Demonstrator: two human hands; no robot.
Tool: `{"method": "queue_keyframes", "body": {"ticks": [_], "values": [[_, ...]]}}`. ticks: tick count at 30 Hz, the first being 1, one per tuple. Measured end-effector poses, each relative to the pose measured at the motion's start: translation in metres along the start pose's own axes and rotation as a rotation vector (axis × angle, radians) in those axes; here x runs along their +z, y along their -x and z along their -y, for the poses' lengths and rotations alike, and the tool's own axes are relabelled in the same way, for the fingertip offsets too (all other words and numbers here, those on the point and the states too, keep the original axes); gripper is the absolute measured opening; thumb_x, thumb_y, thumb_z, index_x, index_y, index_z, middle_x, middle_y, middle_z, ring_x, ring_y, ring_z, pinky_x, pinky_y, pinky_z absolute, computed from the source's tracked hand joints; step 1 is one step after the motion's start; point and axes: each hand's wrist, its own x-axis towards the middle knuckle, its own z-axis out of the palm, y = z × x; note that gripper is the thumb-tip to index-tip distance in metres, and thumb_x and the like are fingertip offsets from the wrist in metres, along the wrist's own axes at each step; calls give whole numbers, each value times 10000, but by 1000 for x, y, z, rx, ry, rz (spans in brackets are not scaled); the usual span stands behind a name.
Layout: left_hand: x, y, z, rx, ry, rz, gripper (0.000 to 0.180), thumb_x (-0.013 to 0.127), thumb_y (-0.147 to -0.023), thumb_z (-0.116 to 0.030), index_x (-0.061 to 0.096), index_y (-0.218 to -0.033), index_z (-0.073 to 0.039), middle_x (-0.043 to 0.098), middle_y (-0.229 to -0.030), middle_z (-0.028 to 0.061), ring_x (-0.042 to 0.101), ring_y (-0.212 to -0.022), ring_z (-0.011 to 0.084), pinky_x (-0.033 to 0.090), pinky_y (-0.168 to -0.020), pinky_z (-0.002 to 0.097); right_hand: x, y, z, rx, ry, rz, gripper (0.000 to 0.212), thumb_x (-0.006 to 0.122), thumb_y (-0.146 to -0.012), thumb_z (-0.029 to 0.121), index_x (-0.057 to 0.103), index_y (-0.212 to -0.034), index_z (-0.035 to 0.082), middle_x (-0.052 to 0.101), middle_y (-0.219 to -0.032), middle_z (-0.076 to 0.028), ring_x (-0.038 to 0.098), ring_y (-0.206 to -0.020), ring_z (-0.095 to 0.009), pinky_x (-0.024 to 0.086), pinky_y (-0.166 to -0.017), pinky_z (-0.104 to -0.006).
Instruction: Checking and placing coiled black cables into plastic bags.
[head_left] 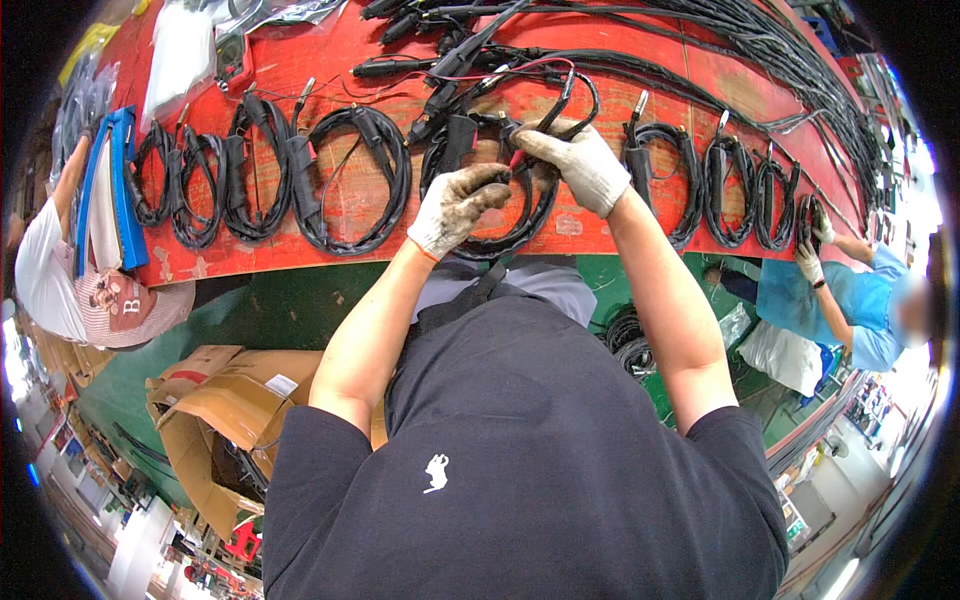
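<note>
My left hand (462,208), in a soiled whitish work glove, has its fingers curled together over a coil of black cable (535,222) on the red table. What they hold, if anything, is hidden. To its right my right hand (580,165), gloved the same way, pinches a black cable (590,100) that loops above the fingers. A small red piece (517,158) shows by its thumb. A thin red wire (540,62) arches above that hand. Beyond the hands lie black torch-like handles (462,60) with their cables.
More black cable coils (385,125) line the near side of the red table (590,235). Long black cables (740,35) lie across the far right. A blue tray (122,190) stands left. One person works at each side. Behind me sits an open cardboard box (235,400).
</note>
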Motion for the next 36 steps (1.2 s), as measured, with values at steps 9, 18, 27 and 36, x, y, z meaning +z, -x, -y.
{"method": "queue_keyframes", "body": {"ticks": [9,18,27,36], "values": [[8,-4,-2,9,-130,-68,306,674,-972,-45,666,-1269,28,745,-1057,54,685,-957,103,544,-868,254,-3,-1,-8,29,-77,-18,285,707,-962,302,738,-1047,31,707,-832,-16,592,-640,-72,449,-571,-232],[7,-6,-30,81,-583,-326,525,752,-930,-281,603,-1339,12,656,-1290,187,669,-1145,263,542,-949,365,-16,-8,-37,4,-180,-188,260,735,-940,278,728,-970,20,687,-763,-34,600,-585,-104,511,-533,-261],[-2,-58,21,-90,-1495,-687,771,670,-849,-570,467,-1360,-29,620,-1120,200,619,-1046,364,487,-920,475,-4,-8,-15,-14,-44,-207,219,728,-943,220,744,-900,6,710,-812,-30,611,-719,-89,497,-667,-281],[5,-68,31,-185,-1318,-746,788,732,-843,-465,428,-1442,-55,571,-1235,168,549,-1184,339,429,-1002,487,-8,-3,-23,-64,-110,-197,211,697,-961,217,709,-916,12,672,-701,-52,591,-531,-125,476,-518,-271]]}}
